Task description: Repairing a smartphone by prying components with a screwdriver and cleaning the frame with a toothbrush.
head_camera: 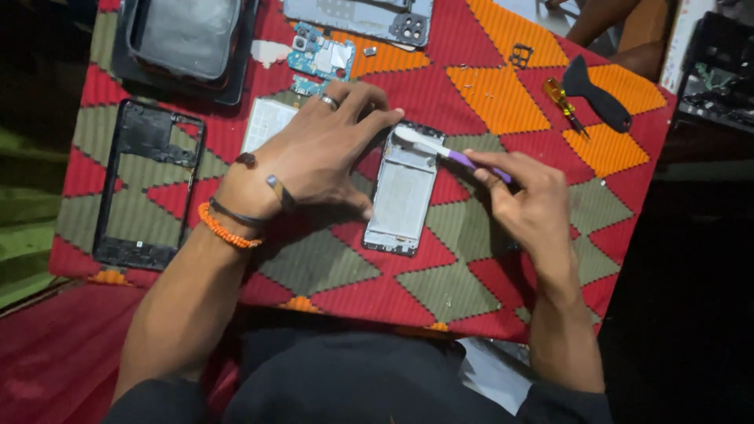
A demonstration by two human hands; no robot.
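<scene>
Left hand: your left hand point(322, 153) lies spread and flat, palm down, fingertips pressing the top left corner of the phone frame point(402, 192); it grips nothing.
Right hand: your right hand point(528, 200) is closed around a purple-handled tool point(452, 153), pinched between thumb and fingers.
Tool: its pale flat tip rests on the upper edge of the phone frame, just beside your left fingertips.
Phone frame: it lies opened, inner side up, near the middle of the cloth point(471, 94), between your two hands, tilted slightly.
Cloth: a red, orange and olive patterned cloth covers the counter.
Left of you: an empty black frame point(149, 184) lies flat, well apart from the work; a white panel point(267, 122) lies partly under your left wrist.
Far edge: a dark tray point(184, 47) holds a grey slab; a blue circuit board point(322, 56) and a grey back cover point(369, 16) lie beside it.
Right side: a small screwdriver point(564, 102) and a black scraper point(593, 93) lie touching, near a small black bracket point(520, 55).
In the way: nothing lies between your hands and the phone frame.
</scene>
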